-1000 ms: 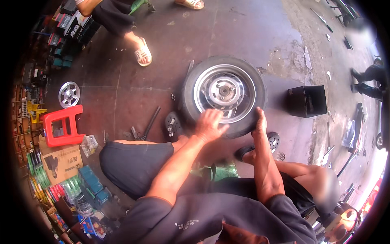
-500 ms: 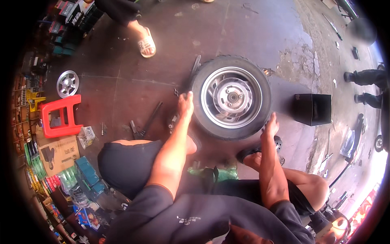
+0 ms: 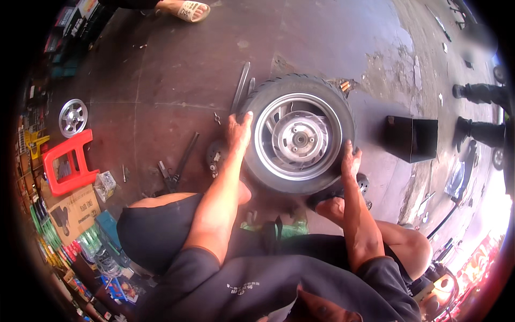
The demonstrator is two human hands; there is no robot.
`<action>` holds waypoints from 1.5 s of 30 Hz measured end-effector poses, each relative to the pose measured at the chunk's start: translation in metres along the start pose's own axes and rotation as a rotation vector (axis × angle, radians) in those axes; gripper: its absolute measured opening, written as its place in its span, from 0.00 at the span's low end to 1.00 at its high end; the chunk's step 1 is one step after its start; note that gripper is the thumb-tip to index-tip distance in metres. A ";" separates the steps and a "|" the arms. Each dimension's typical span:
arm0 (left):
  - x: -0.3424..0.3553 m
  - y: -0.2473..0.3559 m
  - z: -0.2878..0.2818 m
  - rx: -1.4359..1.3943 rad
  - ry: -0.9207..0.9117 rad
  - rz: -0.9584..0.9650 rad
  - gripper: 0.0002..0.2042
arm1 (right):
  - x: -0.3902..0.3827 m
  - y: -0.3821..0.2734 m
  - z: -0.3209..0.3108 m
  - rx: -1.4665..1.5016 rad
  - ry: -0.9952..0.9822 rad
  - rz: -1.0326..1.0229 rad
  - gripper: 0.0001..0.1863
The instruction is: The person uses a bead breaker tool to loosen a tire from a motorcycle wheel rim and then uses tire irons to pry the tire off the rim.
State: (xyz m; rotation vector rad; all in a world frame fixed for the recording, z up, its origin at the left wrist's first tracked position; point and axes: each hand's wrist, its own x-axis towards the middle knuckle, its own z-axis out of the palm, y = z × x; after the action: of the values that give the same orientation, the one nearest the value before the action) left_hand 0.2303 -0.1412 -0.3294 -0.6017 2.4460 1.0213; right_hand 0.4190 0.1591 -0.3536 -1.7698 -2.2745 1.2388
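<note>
In front of my feet is a motorcycle wheel [image 3: 333, 174] with a black tyre, silver rim and brake disc, its disc side facing up. My left hand [image 3: 239, 132] grips the tyre's left side, its thumb on the sidewall and its other fingers mostly hidden at the outer edge. On the right side, my right hand [image 3: 351, 162] holds the tyre, with fingertips over its edge. Two flat metal bars [image 3: 241, 87], like tyre levers, lie beyond my left hand. The wheel's underside is hidden, so I cannot tell whether it rests fully on the floor.
A black open box [image 3: 412, 139] stands right of the wheel. At left are a red plastic stool [image 3: 68, 163], a silver wheel rim [image 3: 73, 118] and a cardboard box [image 3: 74, 213]. Long tools [image 3: 182, 161] lie by my left knee. Another person's sandalled foot [image 3: 191, 11] is at the top.
My hands have closed onto the tyre's sides. The wheel sits slightly lower and further left in view, and the bars beyond it show more. The other person's foot has shifted toward the top edge.
</note>
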 end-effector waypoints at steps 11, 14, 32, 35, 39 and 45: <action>0.033 0.095 0.035 0.325 0.158 0.744 0.26 | 0.071 -0.166 0.018 -0.423 -0.205 -0.713 0.35; 0.043 0.132 0.054 0.511 0.050 0.820 0.23 | 0.074 -0.170 0.032 -0.575 -0.324 -0.742 0.38; 0.077 0.129 0.066 0.254 -0.048 0.829 0.18 | 0.095 -0.159 0.048 -0.429 -0.277 -0.809 0.38; 0.062 0.088 0.050 0.206 0.202 0.641 0.20 | 0.096 -0.151 0.043 -0.446 -0.211 -0.801 0.36; 0.019 0.003 0.017 0.379 0.288 0.140 0.21 | 0.094 -0.152 0.043 -0.464 -0.220 -0.791 0.37; 0.026 -0.005 0.013 0.369 0.468 0.276 0.19 | 0.080 -0.164 0.052 -0.415 -0.240 -0.827 0.36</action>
State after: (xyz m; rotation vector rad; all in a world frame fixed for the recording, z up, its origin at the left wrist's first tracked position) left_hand 0.2145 -0.1408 -0.3548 -0.4189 3.0968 0.5291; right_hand 0.2325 0.1862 -0.3302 -0.5380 -3.0489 0.8688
